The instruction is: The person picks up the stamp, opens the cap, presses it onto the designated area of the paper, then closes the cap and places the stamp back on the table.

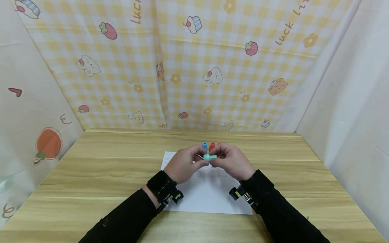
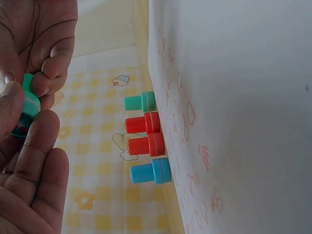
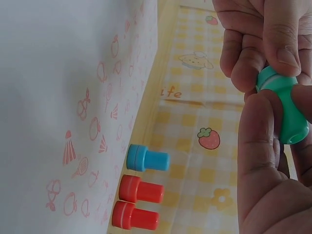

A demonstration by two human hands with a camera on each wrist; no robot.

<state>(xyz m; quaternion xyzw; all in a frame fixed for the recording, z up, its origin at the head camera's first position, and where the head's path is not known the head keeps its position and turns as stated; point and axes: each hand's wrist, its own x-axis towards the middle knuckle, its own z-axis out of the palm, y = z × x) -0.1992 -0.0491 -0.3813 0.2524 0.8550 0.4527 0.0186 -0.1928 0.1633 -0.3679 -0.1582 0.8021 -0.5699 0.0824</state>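
Above the paper, both hands hold a teal-green toy stamp point(image 1: 209, 157) lying roughly sideways. My left hand point(image 1: 183, 165) pinches its wide end with thumb and fingertips. My right hand point(image 1: 235, 162) grips the narrow handle. In the left wrist view, the wide end of the stamp point(image 2: 28, 105) shows a dark opening with a bit of red; fingers hide part of it. The right wrist view shows the handle of the stamp point(image 3: 292, 117) between the right thumb and fingers.
Behind the hands stand a blue stamp point(image 2: 148, 171), two red stamps point(image 2: 146, 144) and a green stamp point(image 2: 140, 101) in a row. White paper point(image 1: 209, 199) with small red prints lies on the wooden table point(image 1: 121, 152). A checked cloth point(image 1: 194, 67) hangs behind.
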